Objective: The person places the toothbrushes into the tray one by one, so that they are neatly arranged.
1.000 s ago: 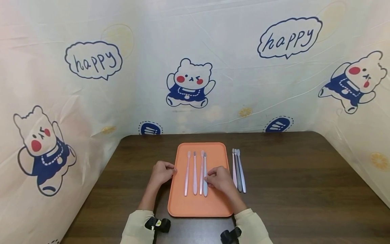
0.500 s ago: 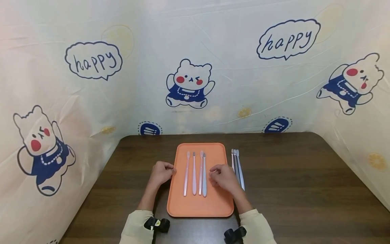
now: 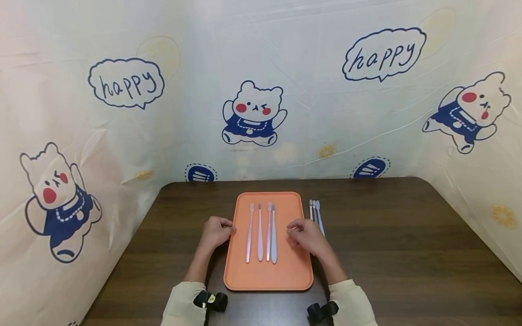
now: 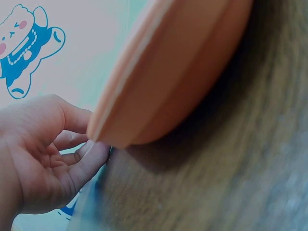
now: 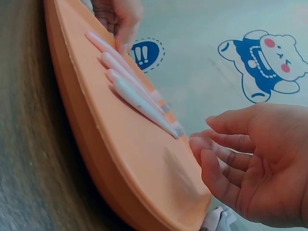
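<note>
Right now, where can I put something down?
On the tray, between the four toothbrushes and the near rim; on the table, well right of the three toothbrushes. It's crowded by the tray's right edge, where the right hand partly hides those three.

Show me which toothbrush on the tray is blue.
The rightmost toothbrush of the four on the orange tray, in the head view: it is pale blue, while the other three look pinkish.
</note>
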### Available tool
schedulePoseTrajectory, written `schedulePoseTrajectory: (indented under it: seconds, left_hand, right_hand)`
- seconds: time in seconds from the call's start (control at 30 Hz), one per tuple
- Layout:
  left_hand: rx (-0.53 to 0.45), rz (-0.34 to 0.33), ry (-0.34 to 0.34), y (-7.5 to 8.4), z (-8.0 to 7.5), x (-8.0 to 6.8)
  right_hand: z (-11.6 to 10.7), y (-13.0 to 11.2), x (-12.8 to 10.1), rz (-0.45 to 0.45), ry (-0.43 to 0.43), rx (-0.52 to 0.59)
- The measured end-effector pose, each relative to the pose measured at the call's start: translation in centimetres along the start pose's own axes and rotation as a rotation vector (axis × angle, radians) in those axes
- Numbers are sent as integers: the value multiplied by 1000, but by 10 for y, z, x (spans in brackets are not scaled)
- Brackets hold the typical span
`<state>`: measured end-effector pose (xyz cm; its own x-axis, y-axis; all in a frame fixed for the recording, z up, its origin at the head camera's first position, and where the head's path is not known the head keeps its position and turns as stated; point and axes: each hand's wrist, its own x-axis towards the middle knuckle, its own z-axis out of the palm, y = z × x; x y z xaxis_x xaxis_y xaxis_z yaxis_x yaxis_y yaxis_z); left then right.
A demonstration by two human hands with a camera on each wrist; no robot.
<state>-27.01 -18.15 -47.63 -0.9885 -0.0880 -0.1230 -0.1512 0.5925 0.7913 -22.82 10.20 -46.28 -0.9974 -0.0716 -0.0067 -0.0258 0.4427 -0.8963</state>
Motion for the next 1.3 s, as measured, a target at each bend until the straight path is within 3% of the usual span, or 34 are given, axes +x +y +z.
schedulePoseTrajectory:
  seconds: [0.4, 0.9, 1.3]
  left_hand:
    - [5, -1, -5, 0, 0, 0]
    - [-4, 6, 1, 0, -1, 1]
    - [-12, 4, -4, -1, 0, 1]
  right_hand:
    - [-17, 2, -2, 40, 26, -10]
    - [-53, 17, -2, 126, 158, -145]
    - [-69, 31, -4, 177, 144, -193]
